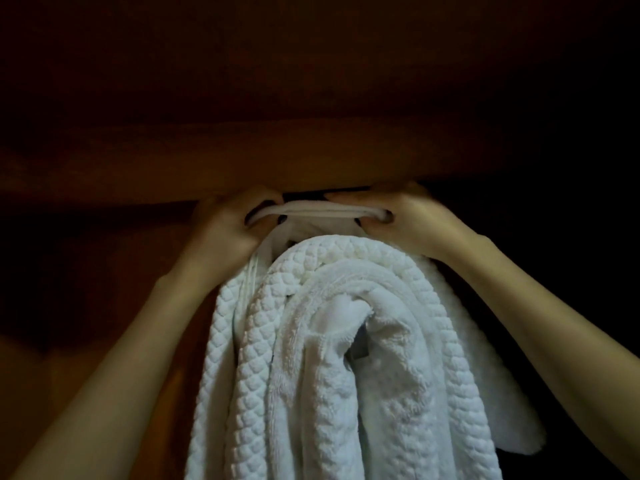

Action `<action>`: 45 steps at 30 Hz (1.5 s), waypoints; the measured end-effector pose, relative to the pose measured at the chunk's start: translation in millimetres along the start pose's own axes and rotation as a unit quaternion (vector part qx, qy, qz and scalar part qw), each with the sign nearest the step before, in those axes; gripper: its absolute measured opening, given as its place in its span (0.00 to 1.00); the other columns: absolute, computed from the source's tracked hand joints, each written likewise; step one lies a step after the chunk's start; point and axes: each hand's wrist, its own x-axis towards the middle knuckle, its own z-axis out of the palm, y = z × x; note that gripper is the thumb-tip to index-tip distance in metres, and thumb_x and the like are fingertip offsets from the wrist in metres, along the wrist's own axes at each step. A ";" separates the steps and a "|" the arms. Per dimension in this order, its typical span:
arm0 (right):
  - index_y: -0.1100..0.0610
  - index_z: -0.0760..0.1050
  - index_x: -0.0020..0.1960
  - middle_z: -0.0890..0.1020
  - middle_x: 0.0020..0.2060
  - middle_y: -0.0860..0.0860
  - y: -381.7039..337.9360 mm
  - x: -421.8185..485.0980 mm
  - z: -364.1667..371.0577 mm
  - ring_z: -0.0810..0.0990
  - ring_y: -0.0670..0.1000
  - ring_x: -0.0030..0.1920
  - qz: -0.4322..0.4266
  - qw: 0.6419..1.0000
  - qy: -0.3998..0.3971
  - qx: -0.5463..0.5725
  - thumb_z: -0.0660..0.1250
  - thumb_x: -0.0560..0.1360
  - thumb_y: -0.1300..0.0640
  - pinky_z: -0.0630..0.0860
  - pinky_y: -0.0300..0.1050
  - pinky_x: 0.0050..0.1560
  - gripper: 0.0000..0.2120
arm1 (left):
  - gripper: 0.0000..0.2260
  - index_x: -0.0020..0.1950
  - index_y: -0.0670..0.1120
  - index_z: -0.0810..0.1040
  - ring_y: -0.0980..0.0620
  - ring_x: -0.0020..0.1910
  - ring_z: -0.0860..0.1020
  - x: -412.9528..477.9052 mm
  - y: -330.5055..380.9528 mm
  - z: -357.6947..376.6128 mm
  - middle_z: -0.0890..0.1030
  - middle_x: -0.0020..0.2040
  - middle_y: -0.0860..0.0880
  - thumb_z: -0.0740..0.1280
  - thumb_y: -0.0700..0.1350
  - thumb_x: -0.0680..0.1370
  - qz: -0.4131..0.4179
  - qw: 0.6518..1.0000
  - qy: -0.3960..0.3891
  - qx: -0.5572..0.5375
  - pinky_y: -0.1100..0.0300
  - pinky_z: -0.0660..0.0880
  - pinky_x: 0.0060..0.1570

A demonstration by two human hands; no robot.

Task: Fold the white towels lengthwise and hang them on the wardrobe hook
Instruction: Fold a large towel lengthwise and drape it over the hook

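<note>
Both my hands are up under the dark wardrobe board (311, 157), each clenched on one end of a flat white band (318, 210) of towel. My left hand (221, 225) curls round the left end and my right hand (401, 216) round the right end, so the band runs taut from fingers (249, 199) to fingers. Just below my knuckles the other towels (346, 358) hang in a thick bunch, quilted ones outside and a fluffier one in the middle, their top fold close under the band. I cannot see the hook; I judge it sits behind the band, in the dark gap between my two hands. So the step is to seat this folded edge on it. I think it goes best if I hold the stretch even on both sides, lift the middle of the band a little above where the hook must be, and lower it straight down until I feel it catch. I should let go with one hand first and test the weight with the other, since the bulky bunch below may push the new towel off. The fold should lie flat between my fingers, not twisted, or the towel will hang lopsided. The light is poor, so touch must guide me more than sight.
</note>
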 end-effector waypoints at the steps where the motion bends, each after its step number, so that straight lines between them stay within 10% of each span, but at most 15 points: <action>1: 0.22 0.61 0.65 0.76 0.30 0.44 0.2 -0.3 1.9 0.69 0.45 0.23 0.004 1.000 -0.016 0.007 0.64 0.78 0.56 0.65 0.41 0.23 0.30 | 0.08 0.50 0.54 0.77 0.58 0.40 0.77 -4.8 -0.2 0.1 0.78 0.43 0.60 0.68 0.42 0.74 0.007 1.000 0.012 -0.006 0.68 0.70 0.38; 6: 0.55 0.77 0.66 0.77 0.30 0.32 5.6 1.8 27.0 0.75 0.36 0.36 0.065 0.991 -0.038 0.111 0.66 0.78 0.61 0.79 0.49 0.52 0.17 | 0.14 0.49 0.51 0.79 0.69 0.42 0.77 -30.0 -3.4 3.3 0.78 0.45 0.69 0.70 0.33 0.71 -0.034 0.997 0.018 -0.063 0.74 0.70 0.41; 10: 0.37 0.71 0.67 0.80 0.57 0.37 -3.8 -4.5 17.0 0.79 0.38 0.55 0.004 0.993 -0.079 0.090 0.70 0.76 0.54 0.77 0.35 0.55 0.22 | 0.17 0.49 0.56 0.78 0.71 0.46 0.76 -33.1 3.8 4.7 0.78 0.46 0.71 0.70 0.34 0.72 -0.072 0.992 -0.001 -0.099 0.75 0.69 0.46; 13: 0.40 0.74 0.64 0.79 0.56 0.34 -3.8 -13.3 11.9 0.77 0.36 0.59 0.032 0.984 -0.071 0.160 0.70 0.75 0.50 0.75 0.36 0.61 0.18 | 0.11 0.44 0.60 0.78 0.69 0.47 0.77 -41.6 10.9 4.8 0.79 0.46 0.69 0.70 0.42 0.72 -0.105 0.984 -0.006 -0.143 0.72 0.72 0.49; 24: 0.53 0.79 0.63 0.83 0.57 0.44 -5.3 -46.3 10.7 0.80 0.41 0.59 0.143 0.955 -0.029 0.256 0.70 0.76 0.55 0.76 0.47 0.63 0.16 | 0.14 0.43 0.54 0.80 0.69 0.42 0.78 -19.9 28.1 4.8 0.81 0.40 0.62 0.70 0.33 0.72 -0.204 0.954 -0.039 -0.216 0.75 0.72 0.44; 29: 0.43 0.77 0.62 0.82 0.56 0.36 -25.3 -68.9 11.5 0.79 0.38 0.58 0.159 0.931 -0.002 0.329 0.64 0.81 0.55 0.76 0.30 0.50 0.13 | 0.10 0.49 0.60 0.81 0.66 0.51 0.80 -49.1 31.6 -6.9 0.83 0.46 0.65 0.68 0.43 0.78 -0.242 0.933 -0.049 -0.262 0.72 0.74 0.48; 34: 0.36 0.80 0.55 0.85 0.51 0.42 -46.7 -103.3 15.3 0.83 0.45 0.50 0.203 0.922 0.063 0.325 0.61 0.82 0.49 0.80 0.39 0.45 0.11 | 0.10 0.56 0.56 0.79 0.67 0.56 0.77 -89.2 42.5 -18.9 0.81 0.52 0.65 0.61 0.44 0.82 -0.251 0.924 -0.031 -0.286 0.72 0.73 0.52; 39: 0.46 0.74 0.68 0.79 0.60 0.41 -47.0 -123.4 6.5 0.77 0.38 0.59 0.264 0.914 0.096 0.292 0.58 0.82 0.47 0.75 0.43 0.63 0.16 | 0.11 0.61 0.51 0.78 0.59 0.58 0.77 -95.7 56.9 -41.8 0.81 0.55 0.55 0.62 0.42 0.81 -0.246 0.949 -0.042 -0.195 0.70 0.71 0.58; 45: 0.48 0.74 0.68 0.80 0.55 0.41 -75.8 -162.0 -38.5 0.79 0.38 0.54 0.293 0.917 0.137 0.235 0.57 0.83 0.48 0.74 0.31 0.53 0.16 | 0.12 0.63 0.48 0.79 0.57 0.61 0.76 -105.8 104.2 -86.9 0.80 0.60 0.52 0.63 0.42 0.80 -0.225 0.971 -0.046 -0.069 0.72 0.67 0.56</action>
